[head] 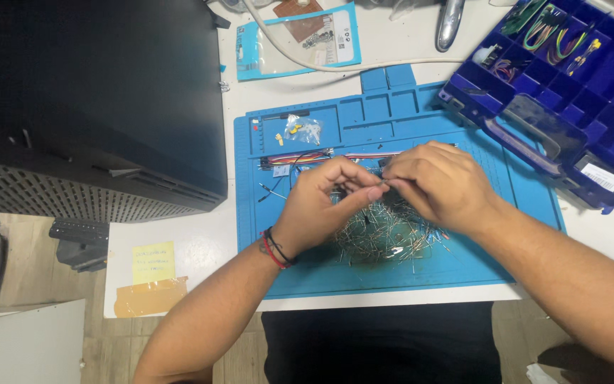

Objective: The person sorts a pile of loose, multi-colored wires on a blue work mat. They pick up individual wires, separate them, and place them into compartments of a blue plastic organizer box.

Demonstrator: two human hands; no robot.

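Note:
My left hand [321,206] and my right hand [438,185] meet over a blue work mat [307,274], fingertips pinched together on one small wire-legged component [384,183]. Below them lies a heap of several loose components with thin metal legs [385,238]. A bundle of coloured jumper wires [300,158] runs across the mat just behind my hands. A small clear bag with yellow parts [301,129] rests in a tray section of the mat. A red and black band is on my left wrist.
A black computer case [94,99] stands at the left. A dark blue compartment box [570,92] with wires sits open at the right. A light blue packet [296,39], a white cable [364,67] and a yellow note [153,262] lie on the white table.

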